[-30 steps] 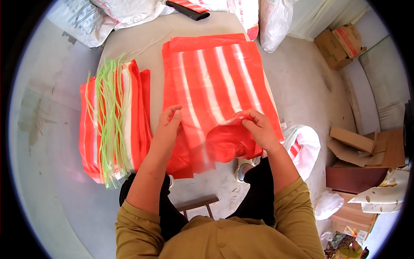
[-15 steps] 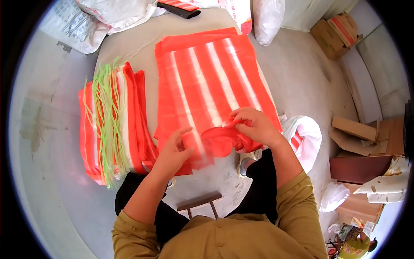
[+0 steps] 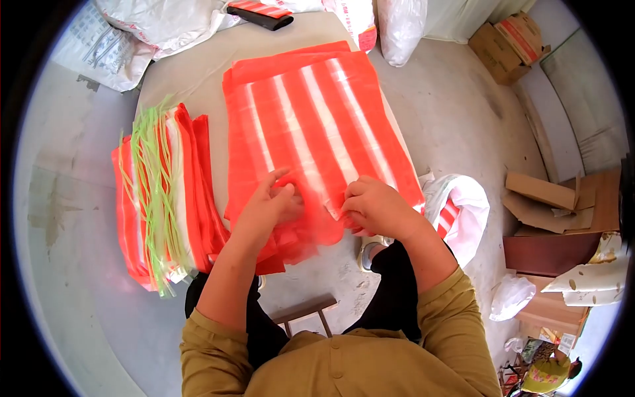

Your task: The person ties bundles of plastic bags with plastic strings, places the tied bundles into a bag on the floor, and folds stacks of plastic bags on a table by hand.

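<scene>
A stack of red plastic bags with white stripes (image 3: 301, 126) lies flat on the table in front of me. At its near edge, the plastic of the top bag is bunched and partly blurred between my hands. My right hand (image 3: 374, 206) is closed, pinching the red plastic at its fingertips. My left hand (image 3: 278, 202) has curled fingers in the bunched plastic, with red film around the fingertips; its exact grip is partly hidden. On the left stands a folded pile of similar striped bags (image 3: 198, 172), with green plastic strings (image 3: 155, 192) draped over it.
White sacks (image 3: 172, 23) and a black roll-like object (image 3: 261, 16) are at the table's far edge. A white sack with striped plastic inside (image 3: 473, 212) stands on the right. Cardboard boxes (image 3: 549, 198) line the right wall. A small wooden stool (image 3: 307, 311) is below me. Another person (image 3: 548, 376) is at lower right.
My left hand has gone from spread fingers to curled fingers in the plastic. My right hand has moved slightly left and down. The bunched red plastic has shifted and changed shape.
</scene>
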`<state>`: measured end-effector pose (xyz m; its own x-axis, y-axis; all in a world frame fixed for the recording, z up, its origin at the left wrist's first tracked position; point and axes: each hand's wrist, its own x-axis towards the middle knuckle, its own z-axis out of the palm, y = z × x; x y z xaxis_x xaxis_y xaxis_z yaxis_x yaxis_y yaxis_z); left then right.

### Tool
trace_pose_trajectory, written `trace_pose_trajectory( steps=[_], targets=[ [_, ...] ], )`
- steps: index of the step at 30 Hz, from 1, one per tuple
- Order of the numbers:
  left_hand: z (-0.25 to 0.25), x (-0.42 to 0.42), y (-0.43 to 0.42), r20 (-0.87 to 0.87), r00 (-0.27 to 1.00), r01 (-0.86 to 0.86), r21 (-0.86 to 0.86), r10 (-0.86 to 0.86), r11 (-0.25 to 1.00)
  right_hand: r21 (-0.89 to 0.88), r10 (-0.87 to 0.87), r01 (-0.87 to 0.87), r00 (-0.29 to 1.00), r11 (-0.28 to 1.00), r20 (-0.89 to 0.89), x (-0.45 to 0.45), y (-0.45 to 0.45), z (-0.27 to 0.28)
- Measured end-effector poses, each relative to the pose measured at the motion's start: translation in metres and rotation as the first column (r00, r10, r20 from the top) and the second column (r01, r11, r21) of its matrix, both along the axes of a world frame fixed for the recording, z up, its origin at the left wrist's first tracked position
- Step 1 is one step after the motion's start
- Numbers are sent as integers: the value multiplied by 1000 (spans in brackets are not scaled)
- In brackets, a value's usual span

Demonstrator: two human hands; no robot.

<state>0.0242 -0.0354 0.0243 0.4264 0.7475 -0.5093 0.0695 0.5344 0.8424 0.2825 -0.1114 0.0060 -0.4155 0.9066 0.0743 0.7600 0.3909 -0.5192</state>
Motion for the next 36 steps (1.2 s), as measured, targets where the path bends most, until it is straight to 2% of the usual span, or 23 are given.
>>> trace_pose_trajectory(
  steps=[2,5,8,10,11,12,14,18,23,26,29,33,35,36],
  targets=[
    [-2,13,3,45,997,-64,-27,65,998,-7,19,-19,999,1000,48,2,0,0],
    [-3,21,8,103,994,-37,-35,40,999,29,27,-29,996,999,83,2,-1,-4],
    [-9,21,12,74,997,11,103,-19,995,46,54,-60,990,997,126,1,-1,-4],
    [-10,23,14,-165,986,79,329,-25,941,58,65,-74,988,996,142,1,-1,-3],
    [-11,24,15,-281,960,131,429,-6,894,73,61,-72,988,995,140,2,-1,-4],
    [-13,25,16,-376,926,232,601,14,765,88,58,-70,989,994,137,2,-1,-4],
    [-23,25,18,-527,841,446,803,122,396,100,33,-43,994,994,100,0,-1,0],
    [-29,33,12,-603,797,572,742,-25,351,84,-33,38,998,996,-62,2,-1,3],
    [-20,26,10,-669,711,701,651,-215,292,72,-73,82,991,994,-113,3,4,10],
    [-16,25,8,-656,721,690,648,-225,323,40,-101,107,987,993,-123,2,6,13],
    [-16,31,4,-597,790,610,747,-136,263,28,-123,129,978,991,-171,-1,10,13],
    [-38,47,0,-520,852,517,814,-65,263,24,-121,131,961,991,-247,0,13,13],
    [-47,51,1,-500,865,492,836,-30,242,-134,-281,249,884,959,-372,3,12,21],
    [-47,53,2,-471,881,459,834,-39,306,-216,-365,299,830,930,-421,6,11,25]
  ],
)
